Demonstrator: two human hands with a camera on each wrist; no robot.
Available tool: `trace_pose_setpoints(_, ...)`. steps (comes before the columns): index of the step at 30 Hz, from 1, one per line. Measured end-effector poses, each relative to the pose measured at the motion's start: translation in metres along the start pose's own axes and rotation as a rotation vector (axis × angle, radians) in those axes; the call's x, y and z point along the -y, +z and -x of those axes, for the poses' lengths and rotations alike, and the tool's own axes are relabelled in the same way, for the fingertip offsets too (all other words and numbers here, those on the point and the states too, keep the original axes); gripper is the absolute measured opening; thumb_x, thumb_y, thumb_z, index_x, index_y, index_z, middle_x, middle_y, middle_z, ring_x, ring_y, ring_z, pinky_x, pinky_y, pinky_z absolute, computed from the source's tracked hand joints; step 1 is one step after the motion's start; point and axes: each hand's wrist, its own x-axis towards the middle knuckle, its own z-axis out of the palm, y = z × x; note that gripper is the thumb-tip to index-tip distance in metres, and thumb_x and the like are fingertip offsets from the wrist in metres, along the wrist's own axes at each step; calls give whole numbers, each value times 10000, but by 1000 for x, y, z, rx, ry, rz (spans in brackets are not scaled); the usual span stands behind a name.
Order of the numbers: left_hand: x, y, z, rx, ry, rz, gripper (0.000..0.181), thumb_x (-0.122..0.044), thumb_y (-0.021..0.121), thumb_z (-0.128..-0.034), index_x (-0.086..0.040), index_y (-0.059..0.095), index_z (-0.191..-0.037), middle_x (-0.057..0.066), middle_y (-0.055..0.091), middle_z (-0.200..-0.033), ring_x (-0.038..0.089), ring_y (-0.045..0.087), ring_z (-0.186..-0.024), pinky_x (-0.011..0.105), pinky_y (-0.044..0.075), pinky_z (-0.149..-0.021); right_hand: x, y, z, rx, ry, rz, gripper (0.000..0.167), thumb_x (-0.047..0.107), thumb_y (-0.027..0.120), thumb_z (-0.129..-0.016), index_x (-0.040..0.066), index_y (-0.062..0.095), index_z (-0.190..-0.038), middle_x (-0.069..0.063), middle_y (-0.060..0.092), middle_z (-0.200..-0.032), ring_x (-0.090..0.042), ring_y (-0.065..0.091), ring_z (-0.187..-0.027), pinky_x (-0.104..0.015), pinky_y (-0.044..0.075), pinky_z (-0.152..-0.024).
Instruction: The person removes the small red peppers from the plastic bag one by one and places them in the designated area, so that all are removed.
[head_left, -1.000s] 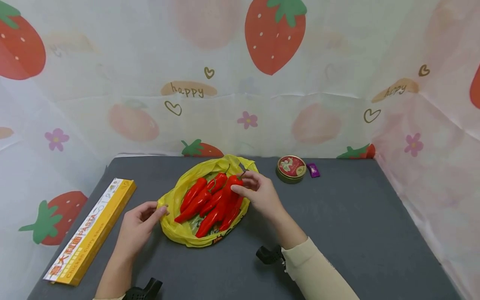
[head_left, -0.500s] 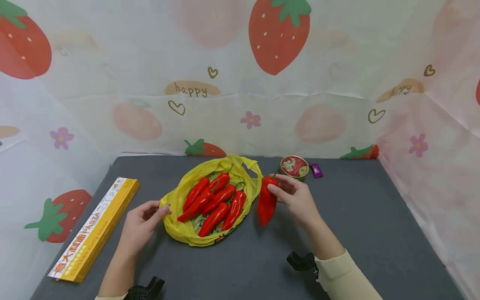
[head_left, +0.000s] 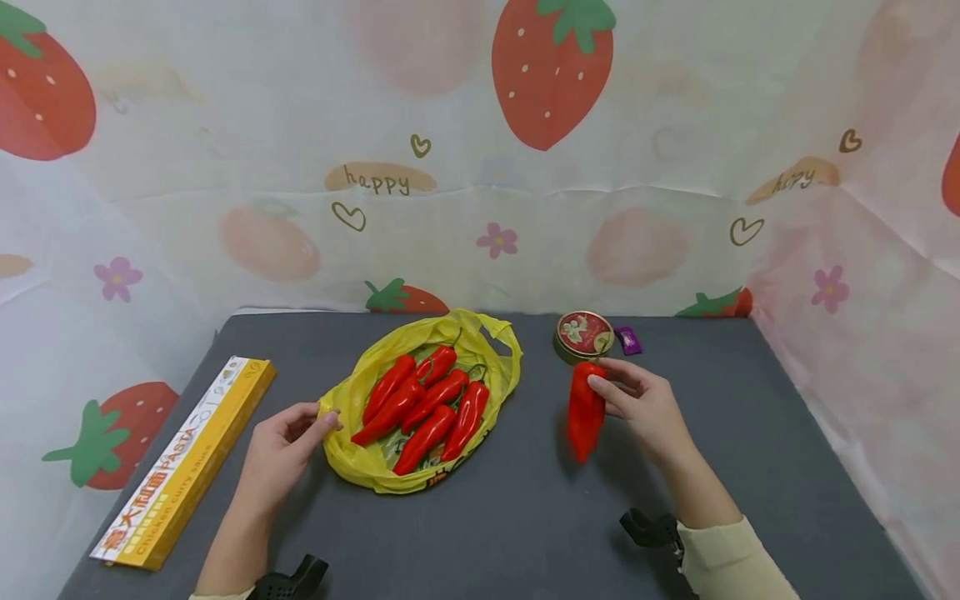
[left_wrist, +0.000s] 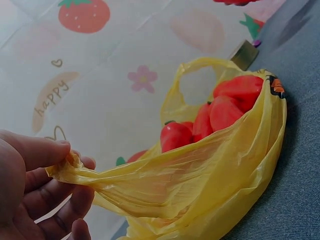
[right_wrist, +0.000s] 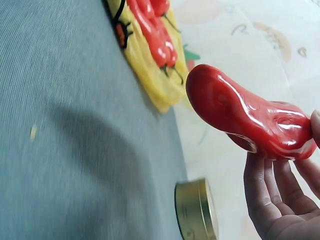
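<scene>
Right hand (head_left: 648,406) pinching one red pepper (head_left: 583,412) aloft; left hand (head_left: 281,450) pinching one yellow bag (head_left: 347,460), six peppers (head_left: 390,412) inside.

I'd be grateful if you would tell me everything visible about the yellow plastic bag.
The yellow plastic bag looks thin, crinkled and slightly see-through, with black-and-orange print on its near right side. It sits on the dark gray table, mouth spread open, with six red chili peppers showing inside. A loop handle stands at its far right; the left hand pinches its left edge.
</scene>
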Motion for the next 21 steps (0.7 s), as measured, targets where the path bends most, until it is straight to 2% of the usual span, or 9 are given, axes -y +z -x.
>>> trace_pose_setpoints(8, -3, -1, -1, 16, -22, -7, 396, -436, 665, -967, -87, 713, -1146, 43, 716, -986, 138, 577, -871, 277, 546, -706, -18, -34, 7, -27, 10, 66, 610, 414, 687, -956, 57, 533, -1427, -179, 623, -1295, -84, 667, -993, -270, 581, -832)
trace_pose_setpoints(16, -4, 0, 0, 11, -19, -1, 384, -424, 668, -968, -80, 713, -1133, 38, 719, -959, 185, 582, -859, 260, 526, -677, -36, -80, 16, -28, 19, 148, 612, 424, 653, -977, 42, 520, -1436, 104, 656, -1160, -41, 654, -967, -235, 573, -816)
trace_pose_setpoints(21, -3, 1, -1, 8, -20, 1, 370, -405, 669, -972, -73, 714, -1131, 38, 723, -953, 159, 584, -845, 266, 536, -694, -43, -108, 23, -27, 41, 183, 614, 411, 627, -996, 24, 498, -1455, 198, 636, -1098, -28, 636, -946, -224, 570, -798)
